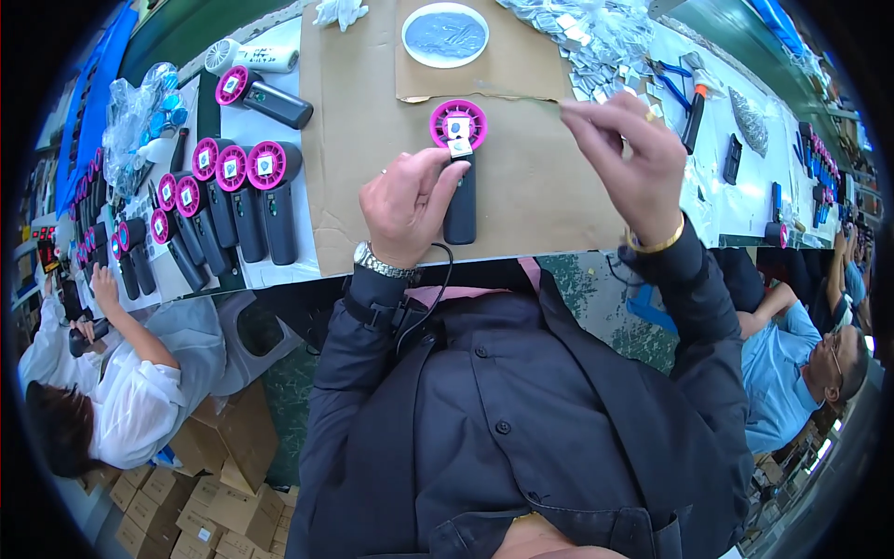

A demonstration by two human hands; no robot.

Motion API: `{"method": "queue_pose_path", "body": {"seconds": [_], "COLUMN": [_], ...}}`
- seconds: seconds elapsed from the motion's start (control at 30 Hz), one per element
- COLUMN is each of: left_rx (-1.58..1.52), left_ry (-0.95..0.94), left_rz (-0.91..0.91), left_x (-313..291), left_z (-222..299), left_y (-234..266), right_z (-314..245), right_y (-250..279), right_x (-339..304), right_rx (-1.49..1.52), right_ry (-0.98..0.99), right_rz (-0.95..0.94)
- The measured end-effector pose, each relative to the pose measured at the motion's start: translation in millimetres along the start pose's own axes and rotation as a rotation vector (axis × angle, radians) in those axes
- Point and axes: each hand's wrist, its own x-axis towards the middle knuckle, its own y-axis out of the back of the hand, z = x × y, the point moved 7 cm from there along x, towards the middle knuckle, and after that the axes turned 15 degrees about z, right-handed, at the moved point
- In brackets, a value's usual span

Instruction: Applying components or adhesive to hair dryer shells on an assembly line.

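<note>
A dark handheld fan [460, 186] with a pink round head lies on a brown cardboard sheet [354, 140] in front of me. My left hand [407, 203] grips its handle, the thumb pressing a small white square sticker just below the pink head. Raised to the right of the fan, my right hand [626, 160] has its fingertips pinched together on something thin that I cannot make out.
A row of similar pink-headed fans [233, 196] lies at the left. A round plate [445, 34] sits at the back, with a pile of small clear packets [596, 37] to its right. Pliers [694, 102] lie right. Seated people work on both sides; cardboard boxes [214, 494] are stacked below.
</note>
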Motion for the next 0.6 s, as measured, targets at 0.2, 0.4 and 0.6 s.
{"method": "queue_pose_path", "body": {"seconds": [0.2, 0.4, 0.6], "left_rx": [-0.009, 0.017, 0.057], "left_ry": [0.042, 0.048, 0.123], "left_rz": [0.044, 0.032, 0.072], "left_x": [-4, -7, -10], "left_z": [-1, -5, -12], "left_y": [1, -1, 7], "right_z": [21, 35, 84], "right_y": [-49, -83, 13], "right_x": [39, 36, 48], "right_rx": [-0.062, -0.334, -0.124], "right_ry": [0.369, 0.629, 0.054], "right_rz": [0.071, -0.088, -0.068]}}
